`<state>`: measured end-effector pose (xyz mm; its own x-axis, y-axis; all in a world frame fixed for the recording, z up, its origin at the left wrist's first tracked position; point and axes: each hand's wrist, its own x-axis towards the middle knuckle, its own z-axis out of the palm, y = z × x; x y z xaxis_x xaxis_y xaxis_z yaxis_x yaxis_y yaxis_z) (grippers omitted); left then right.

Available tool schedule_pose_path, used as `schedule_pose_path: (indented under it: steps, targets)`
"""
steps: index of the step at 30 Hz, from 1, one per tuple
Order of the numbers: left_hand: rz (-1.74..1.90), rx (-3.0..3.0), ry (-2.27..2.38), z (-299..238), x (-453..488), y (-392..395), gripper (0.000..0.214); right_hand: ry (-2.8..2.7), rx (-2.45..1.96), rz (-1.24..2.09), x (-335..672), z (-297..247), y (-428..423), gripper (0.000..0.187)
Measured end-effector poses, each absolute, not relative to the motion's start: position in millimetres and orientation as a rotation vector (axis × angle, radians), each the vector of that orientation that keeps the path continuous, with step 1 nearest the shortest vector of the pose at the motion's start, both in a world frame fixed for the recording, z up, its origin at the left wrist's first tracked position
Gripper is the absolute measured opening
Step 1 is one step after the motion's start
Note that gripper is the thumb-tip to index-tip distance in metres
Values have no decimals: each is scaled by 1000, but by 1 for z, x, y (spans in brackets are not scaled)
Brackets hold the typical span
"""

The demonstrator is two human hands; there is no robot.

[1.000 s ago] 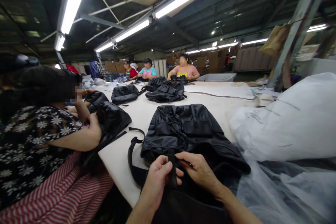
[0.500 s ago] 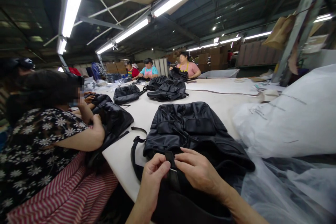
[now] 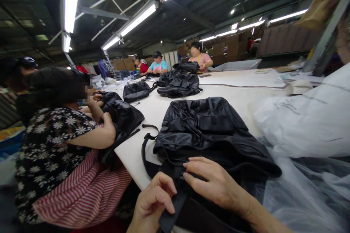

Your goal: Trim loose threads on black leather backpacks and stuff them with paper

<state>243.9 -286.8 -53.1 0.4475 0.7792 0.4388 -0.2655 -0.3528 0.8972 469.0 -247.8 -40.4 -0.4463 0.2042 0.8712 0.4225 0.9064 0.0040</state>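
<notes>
A black leather backpack [image 3: 202, 127] lies flat on the white table [image 3: 153, 113] in front of me, its near end hanging over the table edge. My left hand [image 3: 153, 204] is closed on a black webbing strap [image 3: 171, 209] of the backpack, thumb and fingers pinching it. My right hand [image 3: 213, 184] rests on the backpack's near edge, fingertips pressed on the strap's upper end. A loose black strap loop [image 3: 144, 145] curls off the bag's left side.
A person in a floral top [image 3: 54, 142] sits close on my left, handling another black bag [image 3: 120, 116]. More black bags [image 3: 177, 85] lie farther up the table, with other people seated at the far end. Clear and white plastic bags [image 3: 306, 120] are piled on the right.
My left hand has slid down the strap toward me, pulling it out longer. My right hand has flattened onto the bag's edge. The view has tilted a little upward.
</notes>
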Motion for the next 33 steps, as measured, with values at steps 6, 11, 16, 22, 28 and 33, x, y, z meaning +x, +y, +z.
schedule_pose_path:
  steps: [6,11,16,22,28,33]
  targets:
    - [1193,1333,518,-53,246,-306,11,-2161,-500,-249,474,-35,-259,22]
    - [1184,1245,505,-60,237,-305,2,-2224,-548,-230,468,-30,-267,22]
    - [1183,1193,510,-61,235,-302,4,-2218,-552,-215,466,-27,-267,24]
    - [1239,1174,606,-58,239,-301,13,-2190,-568,-217,464,-27,-267,25]
    - [1294,1345,714,-54,241,-298,18,-2137,-714,-14,458,-32,-269,31]
    - [1307,1442,816,-41,259,-295,11,-2128,-672,-79,460,-28,-273,32]
